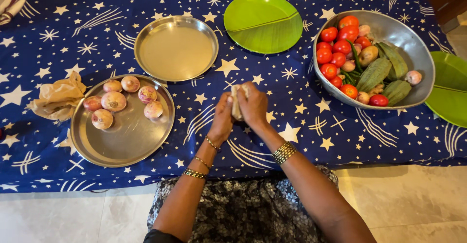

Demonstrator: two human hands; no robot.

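Empty steel plate – green plate – crumpled brown paper.

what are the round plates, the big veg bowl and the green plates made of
Two round plates: likely stainless steel, brushed grey sheen, rolled rims.
Big bowl: also looks like steel, soft reflections.
Green plates: probably plastic or melamine, glossy, with a moulded leaf rib.

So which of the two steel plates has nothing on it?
The upper steel plate, beside the green plate, is bare. The other steel plate, nearer the left hand, carries six peeled onions.
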